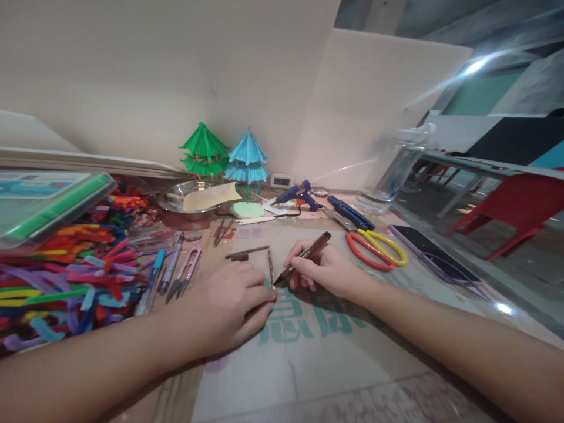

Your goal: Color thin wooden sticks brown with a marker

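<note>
Forward and downward onto a cluttered table (388, 218), two bare hands meeting near the middle. In the right hand (319, 267), a brown marker (308, 254), grip closed around the barrel, dark tip slanting down and left to a thin stick (271, 265); too small to tell whether touching or just beside it. At the left hand (233, 302), palm down, grip pinched together on the near end of that same stick, dark brown along most of its length, pale near the fingertips. Underneath, a pale sheet (247, 388) with large green characters. Just beyond the left hand, a dark marker cap (240, 257) and a second, dark stick (247, 252), lying crosswise. To the left, pink thread snips (188, 269), several pens (171, 263) and a large heap of multicoloured pipe cleaners (57, 288). At the back, green (204, 147) and blue (247, 155) tiered, umbrella-like ornaments, side by side, with a blue glue gun (302, 195) to their right. Beyond the right hand, scissors (372, 258) with orange and yellow loops, then a phone (434, 252) near the table's right edge.
</note>
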Available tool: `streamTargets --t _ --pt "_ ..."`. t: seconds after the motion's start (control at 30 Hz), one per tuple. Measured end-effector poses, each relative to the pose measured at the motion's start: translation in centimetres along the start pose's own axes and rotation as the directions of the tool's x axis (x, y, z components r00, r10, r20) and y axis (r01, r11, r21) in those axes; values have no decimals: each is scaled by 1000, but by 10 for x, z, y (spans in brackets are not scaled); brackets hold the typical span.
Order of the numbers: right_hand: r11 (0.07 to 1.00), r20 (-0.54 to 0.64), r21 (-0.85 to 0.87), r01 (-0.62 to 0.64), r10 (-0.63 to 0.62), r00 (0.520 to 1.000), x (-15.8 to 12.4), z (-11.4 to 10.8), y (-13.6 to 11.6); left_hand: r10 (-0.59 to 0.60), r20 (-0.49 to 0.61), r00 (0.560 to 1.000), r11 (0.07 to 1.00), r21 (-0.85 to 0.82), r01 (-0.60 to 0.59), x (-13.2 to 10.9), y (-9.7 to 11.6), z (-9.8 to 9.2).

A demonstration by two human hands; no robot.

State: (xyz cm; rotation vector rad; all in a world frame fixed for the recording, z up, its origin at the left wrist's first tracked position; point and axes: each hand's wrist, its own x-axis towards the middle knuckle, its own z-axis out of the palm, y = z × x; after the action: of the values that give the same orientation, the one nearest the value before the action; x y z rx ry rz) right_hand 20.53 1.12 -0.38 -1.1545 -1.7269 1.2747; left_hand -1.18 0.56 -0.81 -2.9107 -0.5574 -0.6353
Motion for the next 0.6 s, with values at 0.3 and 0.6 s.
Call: streamTargets --t 0.3,0.6 --pt "999 -85 38 24 -21 996 2 2 3 7 5 1000 1000 7 -7 1 1 -2" --pt "1000 -50 -5 -4 4 999 1 1 1 5 -3 1000 1000 4 -5 1 1 -2"
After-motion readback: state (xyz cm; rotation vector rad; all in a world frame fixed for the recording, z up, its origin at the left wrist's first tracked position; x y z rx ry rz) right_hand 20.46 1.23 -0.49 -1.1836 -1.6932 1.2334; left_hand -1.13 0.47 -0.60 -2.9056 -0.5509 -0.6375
